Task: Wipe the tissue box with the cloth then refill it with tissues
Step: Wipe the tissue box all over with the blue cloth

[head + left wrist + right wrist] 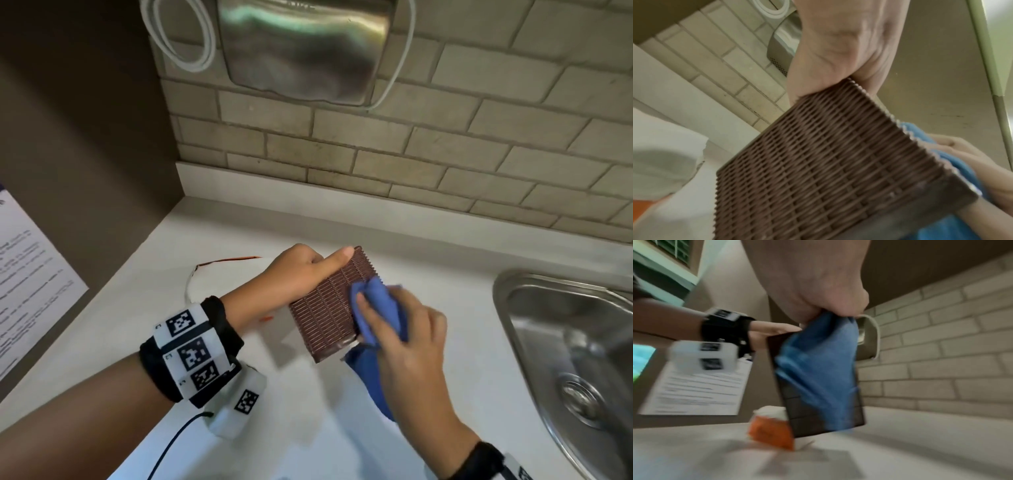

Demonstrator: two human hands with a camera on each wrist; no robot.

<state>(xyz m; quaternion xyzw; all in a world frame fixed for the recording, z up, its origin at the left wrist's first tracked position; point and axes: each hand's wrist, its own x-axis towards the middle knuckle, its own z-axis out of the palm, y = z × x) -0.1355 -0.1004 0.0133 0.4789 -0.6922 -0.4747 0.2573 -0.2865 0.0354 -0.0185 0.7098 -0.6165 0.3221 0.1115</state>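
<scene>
A brown woven tissue box (pixel 329 308) (pixel 818 170) (pixel 797 415) is held tilted above the white counter (pixel 274 428). My left hand (pixel 308 270) (pixel 838 48) grips its far end, thumb laid along the upper edge. My right hand (pixel 400 329) (pixel 818 280) holds a bunched blue cloth (pixel 380 308) (pixel 966 162) (pixel 818 361) and presses it against the box's right side. The cloth's tail hangs below the box. An orange and white tissue pack (pixel 772 431) (pixel 663 162) lies on the counter behind the box.
A steel sink (pixel 575 359) is set into the counter at the right. On the tiled wall hangs a metal hand dryer (pixel 305 48) with a looped white cable (pixel 185 37). A printed notice (pixel 30 274) is fixed on the brown side wall at the left.
</scene>
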